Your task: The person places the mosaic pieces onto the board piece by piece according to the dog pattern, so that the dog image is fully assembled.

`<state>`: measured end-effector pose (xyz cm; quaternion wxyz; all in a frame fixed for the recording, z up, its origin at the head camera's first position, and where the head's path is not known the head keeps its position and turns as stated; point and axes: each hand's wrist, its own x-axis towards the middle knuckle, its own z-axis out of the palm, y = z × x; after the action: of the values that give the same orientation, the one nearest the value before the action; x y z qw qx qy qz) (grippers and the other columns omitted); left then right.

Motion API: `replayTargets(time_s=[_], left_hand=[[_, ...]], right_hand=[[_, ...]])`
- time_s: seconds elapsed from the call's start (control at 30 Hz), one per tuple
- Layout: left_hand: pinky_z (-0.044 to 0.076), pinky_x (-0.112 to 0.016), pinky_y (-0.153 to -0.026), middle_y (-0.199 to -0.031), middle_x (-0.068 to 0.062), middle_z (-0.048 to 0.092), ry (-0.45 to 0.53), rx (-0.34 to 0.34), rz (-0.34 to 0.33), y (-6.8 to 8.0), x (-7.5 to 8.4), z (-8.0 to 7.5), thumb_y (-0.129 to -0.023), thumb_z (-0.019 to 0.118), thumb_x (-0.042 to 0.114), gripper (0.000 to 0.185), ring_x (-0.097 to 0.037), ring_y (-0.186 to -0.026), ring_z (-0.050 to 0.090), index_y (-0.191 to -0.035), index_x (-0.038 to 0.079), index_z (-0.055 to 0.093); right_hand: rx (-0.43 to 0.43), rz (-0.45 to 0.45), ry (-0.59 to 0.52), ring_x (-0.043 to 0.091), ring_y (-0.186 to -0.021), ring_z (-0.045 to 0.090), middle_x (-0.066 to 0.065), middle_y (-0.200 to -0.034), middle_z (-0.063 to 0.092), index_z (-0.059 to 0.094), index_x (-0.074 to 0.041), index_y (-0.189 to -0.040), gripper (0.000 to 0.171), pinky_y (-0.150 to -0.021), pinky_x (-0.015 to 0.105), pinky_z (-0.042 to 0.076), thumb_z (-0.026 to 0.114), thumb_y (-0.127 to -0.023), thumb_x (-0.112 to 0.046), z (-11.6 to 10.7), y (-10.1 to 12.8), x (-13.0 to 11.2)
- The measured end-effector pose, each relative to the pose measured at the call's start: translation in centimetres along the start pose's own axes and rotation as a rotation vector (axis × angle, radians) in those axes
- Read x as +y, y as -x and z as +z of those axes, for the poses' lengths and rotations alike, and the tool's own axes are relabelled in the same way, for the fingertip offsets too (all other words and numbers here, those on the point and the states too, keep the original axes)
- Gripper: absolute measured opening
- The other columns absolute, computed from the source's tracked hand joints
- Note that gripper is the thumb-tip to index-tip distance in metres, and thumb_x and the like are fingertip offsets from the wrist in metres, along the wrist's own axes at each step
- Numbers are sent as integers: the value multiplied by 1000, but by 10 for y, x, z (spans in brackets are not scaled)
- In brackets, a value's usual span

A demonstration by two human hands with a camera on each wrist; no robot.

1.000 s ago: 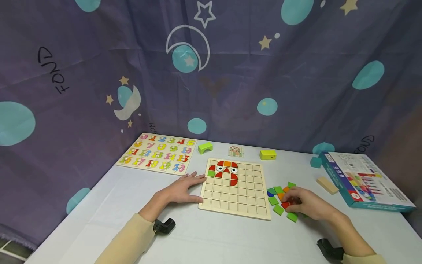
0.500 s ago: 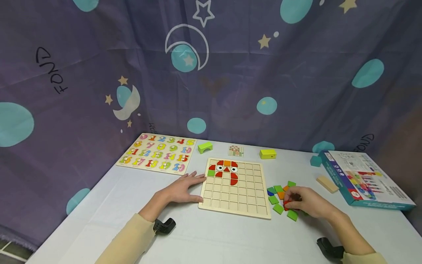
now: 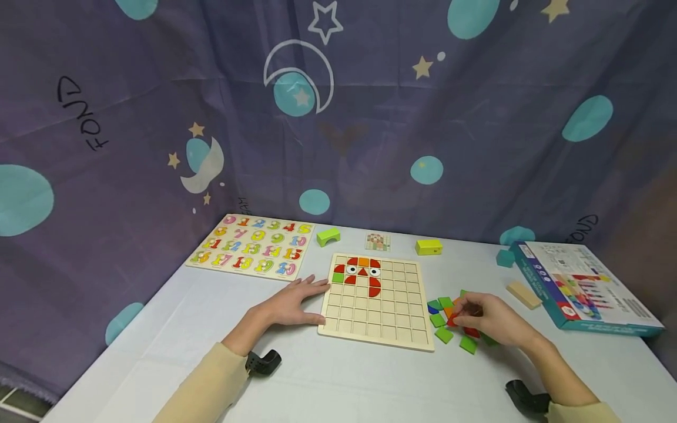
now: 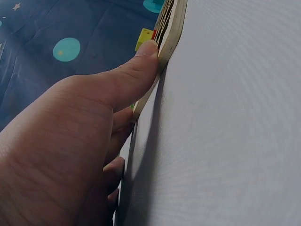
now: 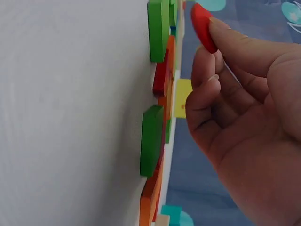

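Observation:
A wooden grid board (image 3: 376, 320) lies in front of me, with red, orange and green tiles and two eye tiles filling part of its top-left corner. My left hand (image 3: 294, 304) lies flat on the table, and its thumb (image 4: 136, 70) presses the board's left edge (image 4: 170, 29). My right hand (image 3: 489, 320) hovers over a heap of loose green, orange and red tiles (image 3: 445, 320) to the right of the board. It pinches a red tile (image 5: 203, 27) between thumb and fingers, just above the heap.
A number puzzle board (image 3: 252, 248) lies at the back left. A green arch block (image 3: 328, 236), a small picture card (image 3: 378, 241) and a yellow block (image 3: 428, 247) sit behind the grid board. At the right are a teal block (image 3: 505, 258), a plain wooden block (image 3: 523, 294) and a game box (image 3: 582, 288).
My right hand has picked a red tile out of the heap, lifted it slightly and moved it a little left. The left hand has stayed put.

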<state>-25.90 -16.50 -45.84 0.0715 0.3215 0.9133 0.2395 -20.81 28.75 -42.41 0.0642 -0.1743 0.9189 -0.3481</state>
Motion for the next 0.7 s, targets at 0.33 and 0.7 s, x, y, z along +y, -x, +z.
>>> replayTargets(time_s=[0.33,0.7], left_hand=[[12,-50,-122,-161,5,35,5,-3,-1,0,-1,1,-87,73,55,81,-29,-152,18,-154,18,46],[11,-49,-122,-161,5,35,8,-1,-6,1,-1,1,-87,73,55,80,-28,-152,18,-154,19,46]], right_hand=[[0,-20,-22,21,-84,55,0,-92,62,72,-8,-107,15,-73,23,51,74,-93,-13,8,-7,-13],[-5,-25,-93,21,-78,61,3,-93,62,67,-11,-97,12,-68,26,50,76,-91,-16,24,-30,-39]])
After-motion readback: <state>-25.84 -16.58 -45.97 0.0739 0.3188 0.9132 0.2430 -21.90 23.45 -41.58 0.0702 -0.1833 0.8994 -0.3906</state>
